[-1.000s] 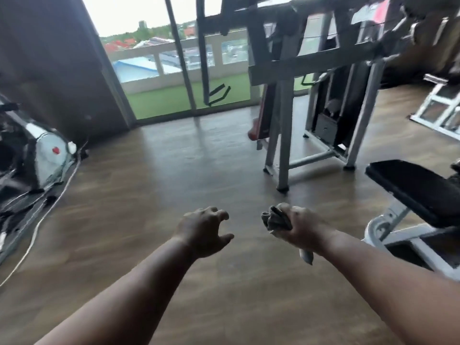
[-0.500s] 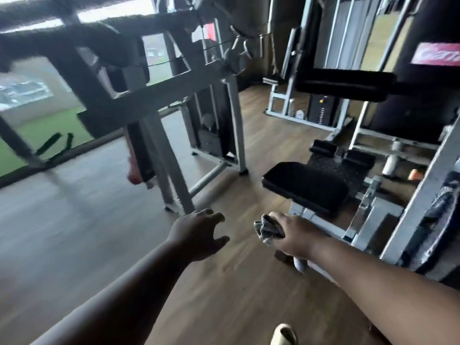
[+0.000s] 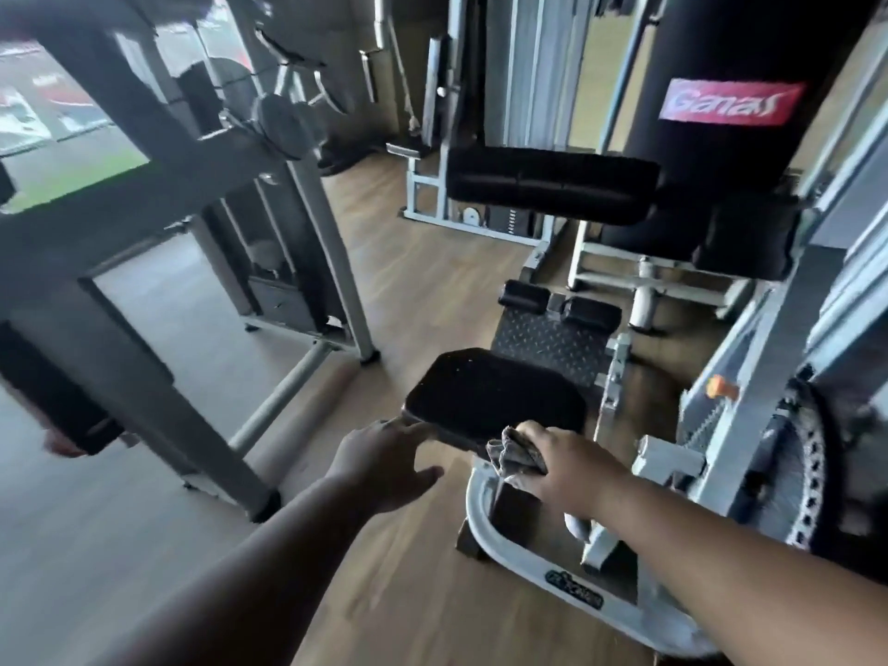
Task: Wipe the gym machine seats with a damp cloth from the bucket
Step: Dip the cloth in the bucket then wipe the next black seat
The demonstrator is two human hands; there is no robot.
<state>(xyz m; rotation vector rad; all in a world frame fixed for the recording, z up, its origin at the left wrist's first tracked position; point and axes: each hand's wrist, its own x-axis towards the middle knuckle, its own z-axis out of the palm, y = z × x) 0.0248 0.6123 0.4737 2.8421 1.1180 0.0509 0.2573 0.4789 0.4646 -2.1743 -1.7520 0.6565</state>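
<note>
A black padded seat (image 3: 490,391) of a white-framed machine stands low in the middle of the head view. My right hand (image 3: 567,466) grips a bunched grey cloth (image 3: 514,456) just at the seat's near edge. My left hand (image 3: 384,459) reaches out with straight fingers, its fingertips at the seat's near left corner. No bucket is in view.
A grey steel machine frame (image 3: 158,262) fills the left. A black punching bag (image 3: 735,88) with a red label hangs at the upper right above black pads (image 3: 552,185). A textured footplate (image 3: 548,348) lies beyond the seat. The floor is wood.
The view swung right from the window to the machine. The black seat came close and both hands now reach its near edge, the left opened out.
</note>
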